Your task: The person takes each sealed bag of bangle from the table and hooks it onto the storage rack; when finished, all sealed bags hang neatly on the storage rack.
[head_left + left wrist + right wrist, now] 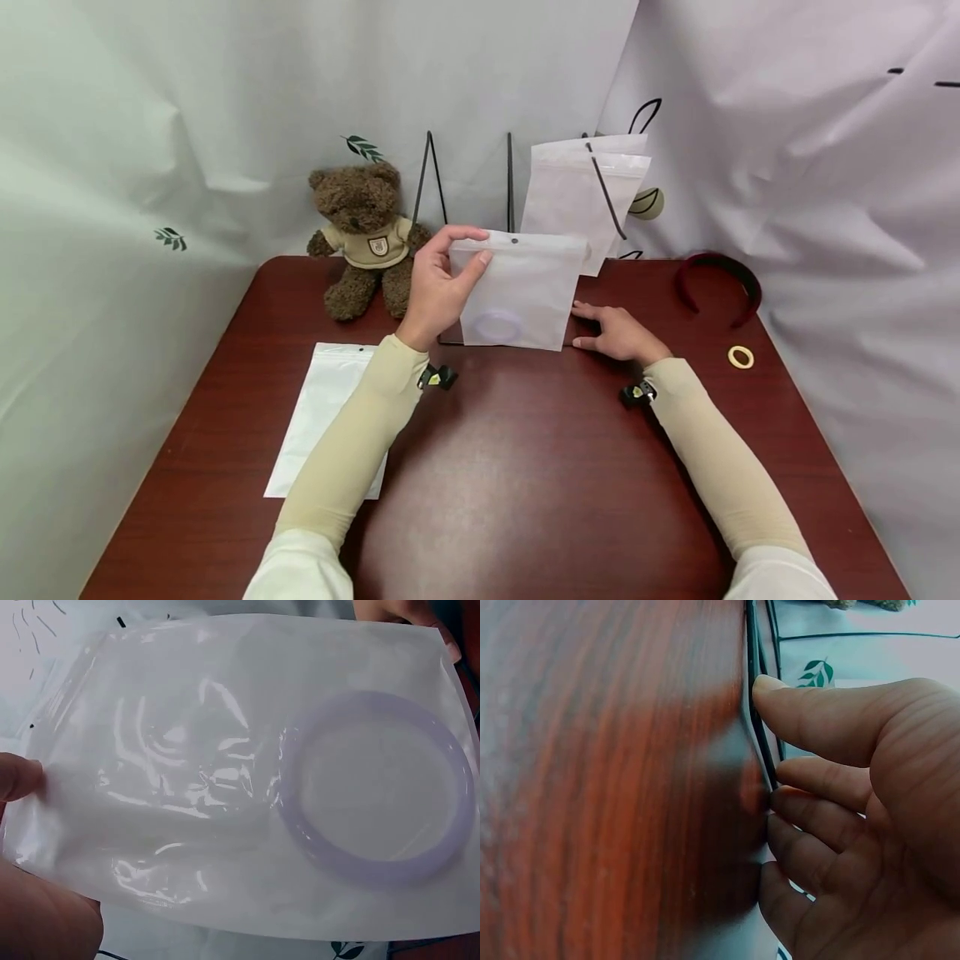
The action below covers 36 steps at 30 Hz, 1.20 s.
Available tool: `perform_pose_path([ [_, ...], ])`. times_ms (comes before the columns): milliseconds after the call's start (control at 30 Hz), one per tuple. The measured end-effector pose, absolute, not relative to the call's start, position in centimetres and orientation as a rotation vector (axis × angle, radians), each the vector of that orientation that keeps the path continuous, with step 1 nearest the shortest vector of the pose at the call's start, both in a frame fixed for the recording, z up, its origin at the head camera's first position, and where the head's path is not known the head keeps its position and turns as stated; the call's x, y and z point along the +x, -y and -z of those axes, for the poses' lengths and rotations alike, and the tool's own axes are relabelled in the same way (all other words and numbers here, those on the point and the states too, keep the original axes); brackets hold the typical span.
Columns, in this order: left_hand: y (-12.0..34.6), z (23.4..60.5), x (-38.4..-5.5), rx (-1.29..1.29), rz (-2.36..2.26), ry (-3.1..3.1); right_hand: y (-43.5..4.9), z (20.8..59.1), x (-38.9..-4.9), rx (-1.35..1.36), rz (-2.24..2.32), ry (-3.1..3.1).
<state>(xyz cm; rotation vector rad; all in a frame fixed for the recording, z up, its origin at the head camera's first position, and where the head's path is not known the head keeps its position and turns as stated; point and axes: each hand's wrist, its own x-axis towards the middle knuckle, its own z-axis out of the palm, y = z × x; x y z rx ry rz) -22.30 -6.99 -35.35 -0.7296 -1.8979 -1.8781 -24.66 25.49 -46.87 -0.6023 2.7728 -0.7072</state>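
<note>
My left hand (440, 287) pinches a white zip-top bag (525, 287) near its top left corner, thumb in front. A pale lilac bangle (379, 874) shows through the bag's lower part. Behind the bag stands a black wire rack (510, 167) with upright hooks; the bag covers much of its base. At the rack's right side, my right hand (618, 333) holds the base low on the table. In the right wrist view its thumb (817, 720) is against the black wire, with the other fingertips beside it.
More white bags (570, 196) hang on the rack's right hook. Another white bag (322, 417) lies at left, partly under my left forearm. A teddy bear (367, 237) sits back left. At right lie a dark red headband (752, 287) and a yellowish ring (741, 357). White cloth hangs around the table.
</note>
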Motion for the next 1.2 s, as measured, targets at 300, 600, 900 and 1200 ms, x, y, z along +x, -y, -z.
perform_pose_path([
  [300, 6.6, 35.4, -23.4, -0.684, 1.915, 1.898, -25.7, 46.9, -24.4, -0.589, 0.701, -2.77],
  [600, 5.9, 33.6, -24.7, -0.601, 1.894, 1.891, -25.5, 46.5, -24.5, -0.575, 0.713, -2.771],
  [900, 5.5, 32.6, -26.6, -0.537, 1.944, 1.848, -25.0, 46.3, -24.3, -0.572, 0.719, -2.768],
  [1200, 5.1, 32.3, -28.7, -0.47, 1.993, 1.808, -25.0, 46.2, -24.5, -0.568, 0.681, -2.772],
])
